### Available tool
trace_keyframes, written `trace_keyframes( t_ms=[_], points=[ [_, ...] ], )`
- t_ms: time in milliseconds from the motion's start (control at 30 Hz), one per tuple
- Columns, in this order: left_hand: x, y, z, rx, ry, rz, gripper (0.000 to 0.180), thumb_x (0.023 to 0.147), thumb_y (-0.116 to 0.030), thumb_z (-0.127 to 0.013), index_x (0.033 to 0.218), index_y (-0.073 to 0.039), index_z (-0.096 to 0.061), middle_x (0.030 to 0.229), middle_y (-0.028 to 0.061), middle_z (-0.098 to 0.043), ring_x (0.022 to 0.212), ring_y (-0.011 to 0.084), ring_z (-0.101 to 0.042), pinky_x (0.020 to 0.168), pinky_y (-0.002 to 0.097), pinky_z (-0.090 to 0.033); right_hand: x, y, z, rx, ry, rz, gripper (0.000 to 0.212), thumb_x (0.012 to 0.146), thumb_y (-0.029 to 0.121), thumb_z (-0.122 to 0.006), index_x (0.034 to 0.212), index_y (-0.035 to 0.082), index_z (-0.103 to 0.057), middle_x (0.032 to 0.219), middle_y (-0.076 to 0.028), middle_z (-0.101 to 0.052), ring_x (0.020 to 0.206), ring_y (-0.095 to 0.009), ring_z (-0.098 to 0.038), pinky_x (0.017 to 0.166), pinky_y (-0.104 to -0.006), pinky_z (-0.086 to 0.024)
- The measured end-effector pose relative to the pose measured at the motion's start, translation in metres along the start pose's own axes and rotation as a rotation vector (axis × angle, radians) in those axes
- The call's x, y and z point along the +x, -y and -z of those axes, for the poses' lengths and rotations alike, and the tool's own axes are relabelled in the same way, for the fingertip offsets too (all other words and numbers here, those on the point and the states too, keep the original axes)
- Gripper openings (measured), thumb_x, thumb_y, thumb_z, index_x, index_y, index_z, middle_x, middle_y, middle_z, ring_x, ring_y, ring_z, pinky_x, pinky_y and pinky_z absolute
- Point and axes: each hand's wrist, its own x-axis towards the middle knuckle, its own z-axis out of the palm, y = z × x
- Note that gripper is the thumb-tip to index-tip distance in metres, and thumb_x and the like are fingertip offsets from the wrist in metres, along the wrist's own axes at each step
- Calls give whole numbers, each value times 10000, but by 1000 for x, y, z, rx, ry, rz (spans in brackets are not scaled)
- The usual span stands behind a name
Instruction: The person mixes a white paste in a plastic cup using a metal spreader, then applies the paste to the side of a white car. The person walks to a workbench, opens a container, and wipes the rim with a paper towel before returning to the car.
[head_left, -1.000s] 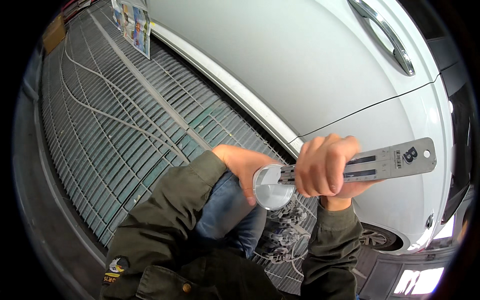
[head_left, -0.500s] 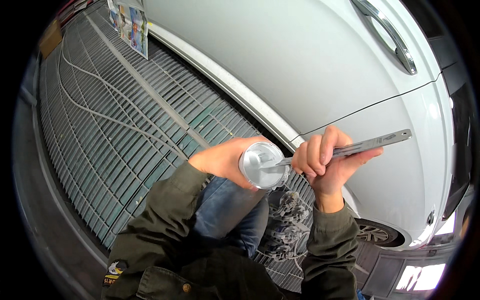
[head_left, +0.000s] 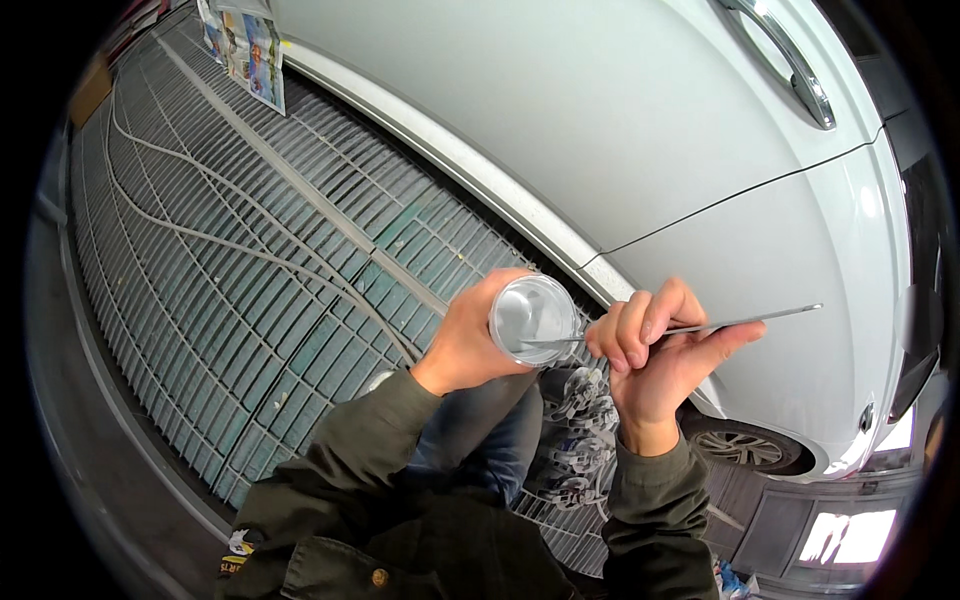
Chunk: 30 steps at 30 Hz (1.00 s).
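Observation:
My left hand [head_left: 468,335] is wrapped round a clear plastic cup [head_left: 533,318], tilted so that its mouth shows. Greyish-white liquid, like paint, coats the inside. In my right hand [head_left: 655,350] is a thin flat metal stirring stick [head_left: 770,318], gripped between the fingers and thumb. Its lower end reaches into the cup and touches the liquid near the wall. The stick is turned edge-on, and its far end points out to the right past my thumb.
A white car door [head_left: 560,120] with a chrome handle [head_left: 800,85] fills the upper right, a wheel [head_left: 745,445] below. Pale hoses [head_left: 240,252] cross the metal floor grating [head_left: 290,360]. Printed paper [head_left: 262,65] hangs by the sill; a cardboard box [head_left: 92,92] stands far left.
The stick has rolled from showing its flat face to edge-on, and its outer end sits lower. Both hands and the cup have shifted slightly; the whole view has moved a little too.

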Motion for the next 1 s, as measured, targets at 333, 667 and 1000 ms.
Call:
trace_keyframes(
  t_ms=[333, 667, 1000],
  points=[
    [-11, 1, -14, -16, 187, -46, 963, 580, -120, -859, 1389, -56, -340, 1313, 130, -461, 1234, 273, -460, 1030, 374, -375, 14, 31, 0, 82, 254, 60, 789, 794, 850, -136, 690, 109, -386, 456, 10, -371, 342, -96, -306, 330, -264, -308],
    [31, -15, 18, -255, 769, 305, 751, 490, -194, -936, 1127, -33, -572, 1122, 57, -608, 1077, 186, -561, 912, 349, -470, 45, 23, -17, 121, 729, -11, 872, 732, 887, -215, 667, 51, -457, 461, 22, -415, 399, -52, -417, 380, -193, -320],
    [17, -11, 21, -154, 471, 239, 834, 518, -125, -884, 1240, -10, -482, 1160, 75, -587, 1084, 176, -559, 961, 332, -435, 40, 7, 9, -55, 382, -71, 773, 830, 785, -150, 687, 65, -392, 469, -5, -365, 388, -105, -334, 397, -270, -335]
  ],
)
